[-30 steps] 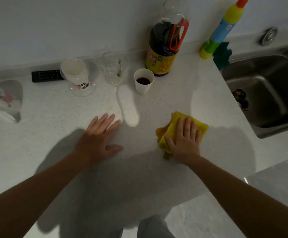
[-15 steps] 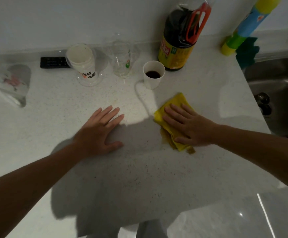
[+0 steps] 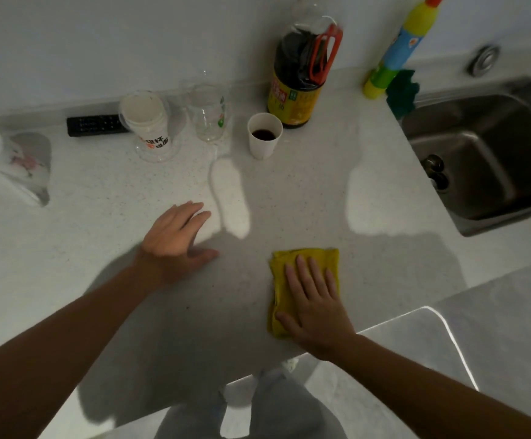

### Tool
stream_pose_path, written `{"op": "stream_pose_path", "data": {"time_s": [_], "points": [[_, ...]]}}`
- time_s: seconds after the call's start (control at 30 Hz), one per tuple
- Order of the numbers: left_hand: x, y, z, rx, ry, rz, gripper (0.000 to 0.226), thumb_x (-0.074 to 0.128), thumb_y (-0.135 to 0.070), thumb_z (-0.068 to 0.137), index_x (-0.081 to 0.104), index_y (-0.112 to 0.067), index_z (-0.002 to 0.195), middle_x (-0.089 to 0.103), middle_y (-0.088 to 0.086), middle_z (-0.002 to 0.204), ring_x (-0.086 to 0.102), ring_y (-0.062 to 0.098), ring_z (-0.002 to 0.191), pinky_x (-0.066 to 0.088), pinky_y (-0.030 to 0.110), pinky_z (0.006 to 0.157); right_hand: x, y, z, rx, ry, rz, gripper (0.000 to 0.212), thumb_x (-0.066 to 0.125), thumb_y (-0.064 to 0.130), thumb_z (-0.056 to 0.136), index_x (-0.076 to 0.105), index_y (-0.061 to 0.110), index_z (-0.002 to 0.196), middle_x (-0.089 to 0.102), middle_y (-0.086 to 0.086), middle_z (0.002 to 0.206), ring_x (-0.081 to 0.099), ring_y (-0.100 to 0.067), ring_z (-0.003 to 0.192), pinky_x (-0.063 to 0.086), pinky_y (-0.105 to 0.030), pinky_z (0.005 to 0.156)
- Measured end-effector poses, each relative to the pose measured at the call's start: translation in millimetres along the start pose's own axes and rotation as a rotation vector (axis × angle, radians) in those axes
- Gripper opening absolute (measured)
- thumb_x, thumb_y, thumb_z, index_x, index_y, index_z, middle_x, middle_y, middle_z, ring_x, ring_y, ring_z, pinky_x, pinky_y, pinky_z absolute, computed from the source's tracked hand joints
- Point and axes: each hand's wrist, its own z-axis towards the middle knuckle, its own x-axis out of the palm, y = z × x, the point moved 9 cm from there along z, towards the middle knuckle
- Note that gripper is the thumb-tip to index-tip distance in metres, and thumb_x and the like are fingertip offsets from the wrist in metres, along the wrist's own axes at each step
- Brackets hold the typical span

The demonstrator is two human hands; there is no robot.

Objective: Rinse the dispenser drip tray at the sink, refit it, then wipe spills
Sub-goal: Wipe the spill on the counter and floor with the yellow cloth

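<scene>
Right hand pressed flat, fingers spread, on a folded yellow cloth near the countertop's front edge.
Left hand lies open, palm down on the bare counter, holding nothing. Behind stand a paper cup of dark liquid, a soy sauce bottle, a clear glass and stacked paper cups; the steel sink sits at the right.

A yellow cloth lies on the pale speckled counter, near a steel-grey sink.
</scene>
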Motion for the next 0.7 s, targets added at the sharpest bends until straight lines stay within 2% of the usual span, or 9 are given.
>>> {"op": "stream_pose_path", "data": {"time_s": [0.07,0.17,0.3,0.47,0.57,0.7], "points": [[-7,10,-21,0.013,-0.059,0.023,0.093,0.048,-0.078,0.087,0.051,-0.009,0.149,0.049,0.015,0.157,0.044,0.035,0.146,0.028,0.051,0.124,9,17,0,0.182,-0.007,0.041,0.093,0.03,0.073,0.096,0.005,0.017,0.166,0.0,-0.011,0.173,-0.003,-0.036,0.159,0.006,-0.061,0.126],[-18,41,-51,-0.023,-0.106,0.092,0.092,0.055,-0.077,0.086,0.052,-0.01,0.148,0.05,0.017,0.155,0.046,0.036,0.143,0.03,0.051,0.123,13,35,21,0.372,-0.023,0.099,0.095,0.024,0.074,0.096,-0.002,0.016,0.166,-0.007,-0.012,0.172,-0.01,-0.035,0.158,-0.004,-0.058,0.126],[-27,88,-68,-0.164,-0.007,0.17,0.101,0.051,-0.083,0.082,0.04,-0.014,0.156,0.04,0.015,0.163,0.035,0.036,0.151,0.022,0.052,0.126,-2,53,81,0.385,-0.053,0.118,0.096,0.019,0.074,0.095,-0.002,0.013,0.165,-0.003,-0.017,0.173,-0.007,-0.037,0.159,-0.007,-0.057,0.125],[-26,98,-67,-0.174,-0.014,0.145,0.101,0.054,-0.082,0.083,0.041,-0.013,0.156,0.038,0.015,0.164,0.03,0.035,0.154,0.016,0.046,0.128,-31,76,173,0.183,-0.1,0.055,0.095,0.023,0.072,0.093,0.008,0.014,0.166,0.006,-0.016,0.173,0.002,-0.037,0.159,0.002,-0.059,0.126],[-25,100,-66,-0.163,-0.026,0.122,0.1,0.06,-0.078,0.082,0.042,-0.012,0.155,0.039,0.015,0.164,0.03,0.034,0.154,0.014,0.044,0.129,-45,87,228,-0.022,-0.079,-0.019,0.095,0.022,0.073,0.091,0.012,0.015,0.166,0.009,-0.015,0.173,0.007,-0.036,0.159,0.006,-0.058,0.126],[-29,98,-67,-0.144,-0.063,0.124,0.1,0.061,-0.076,0.08,0.045,-0.01,0.153,0.042,0.017,0.161,0.033,0.035,0.152,0.023,0.05,0.126,-60,112,278,-0.365,-0.041,-0.168,0.094,0.03,0.07,0.092,0.026,0.009,0.163,0.023,-0.021,0.169,0.021,-0.042,0.155,0.019,-0.062,0.122]]}}
